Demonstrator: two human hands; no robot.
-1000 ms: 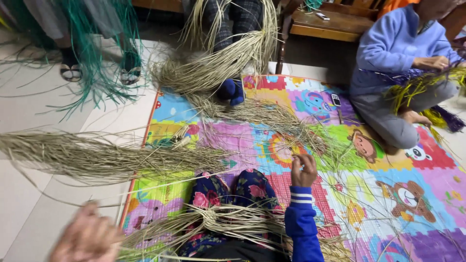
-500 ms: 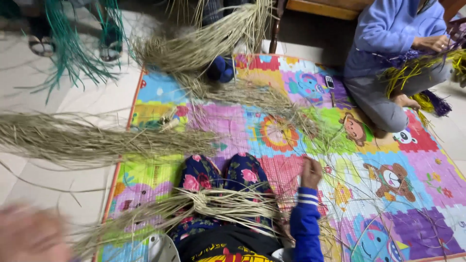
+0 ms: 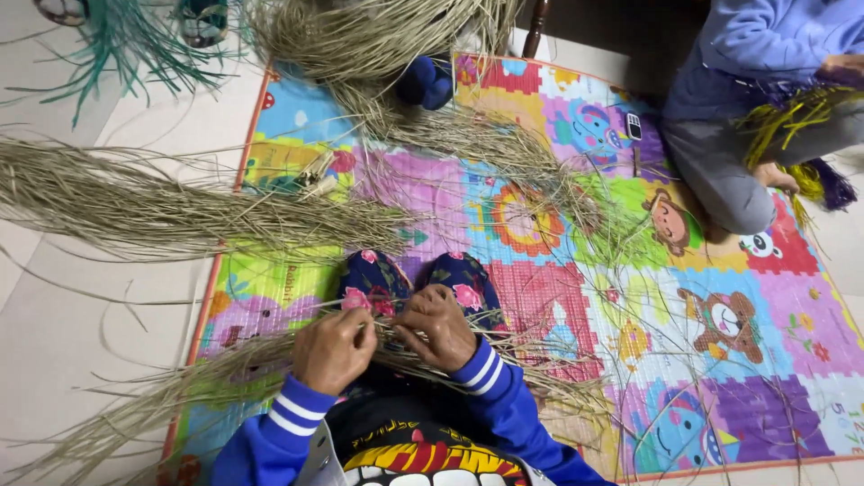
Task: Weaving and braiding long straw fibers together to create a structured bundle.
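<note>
Across your lap, near the bottom of the view, lies a bundle of dry straw (image 3: 225, 378), and both your hands meet on it. Your left hand (image 3: 333, 349) has its fingers curled shut around the strands, pinning them against your legs so the bundle cannot slide. Your right hand (image 3: 438, 326) sits just beside it, fingers bent and pinched onto a few strands at the same spot; the two hands nearly touch, which suits fine work on a small section rather than lifting the whole bundle. The loose ends trail off to the near left onto the tiled floor (image 3: 81, 297), left free so they stay out of the way of your hands.

You are seated on a bright patchwork play mat (image 3: 720, 378) with cartoon animals, your feet in flowered socks (image 3: 414, 279) pointing away from you. It keeps you and the straw off the bare floor.

A long sheaf of straw (image 3: 162, 207) lies to the left, half on the mat, within reach. Another heap of straw (image 3: 387, 36) lies at the far edge, with green strands (image 3: 126, 36) at the far left.

At the far right another person (image 3: 747, 99) in a blue top sits on the mat, handling yellow and purple strands (image 3: 801, 126).

No basket, box or other container shows; all the straw lies loose.
</note>
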